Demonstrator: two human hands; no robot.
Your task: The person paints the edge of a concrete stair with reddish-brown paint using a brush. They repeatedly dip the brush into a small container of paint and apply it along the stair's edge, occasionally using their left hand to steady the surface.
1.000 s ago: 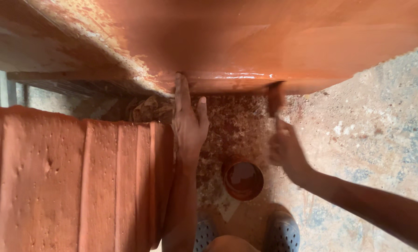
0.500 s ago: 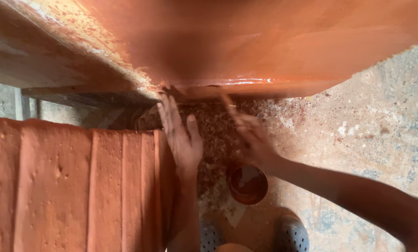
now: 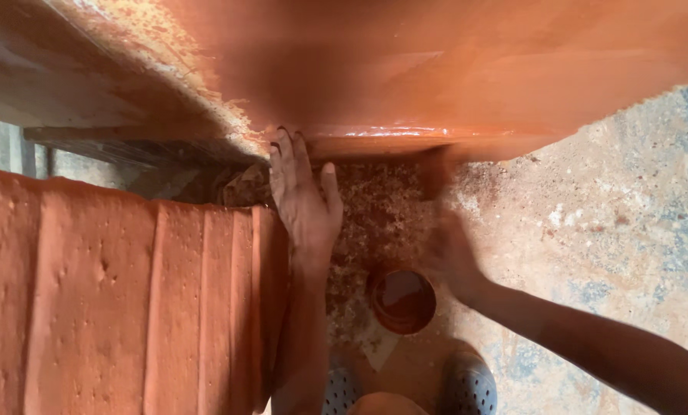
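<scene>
While laid open against the glossy lower edge (image 3: 375, 140) of the wet clay slab (image 3: 436, 69), left hand (image 3: 307, 201) flat and palm down, fingers straight and close together, thumb splayed to the side, gripping nothing, fingertips just touching the wet rim. Right hand (image 3: 448, 253) too blurred for a reading of its fingers: cannot tell whether open or closed, nor whether holding anything. Sits just below the same edge, a little to the right, apart from the left hand. Slab across the top of the view, wide, orange, smooth, shiny along the rim, seemingly resting on a pale wooden board (image 3: 59, 77) crusted with dried clay at its side. Likely heavy, soft and slippery: easy to dent with a fingertip, prone to sag or tear if lifted by one corner. Best met with flat palms and spread fingers along or under the edge, never pinched. Between the forearms, on the floor, a small round bowl (image 3: 402, 301) of reddish-brown liquid, near the right wrist but not touching it. To the left, right against the left forearm, a row of ribbed terracotta slabs (image 3: 129, 300) side by side, matte and pitted, seemingly firmer than the wet one. Crumbly debris (image 3: 378, 204) scattered beneath the edge; beyond it, rough mottled concrete floor (image 3: 613, 230). At the bottom, toes of two grey perforated shoes (image 3: 468, 384).
</scene>
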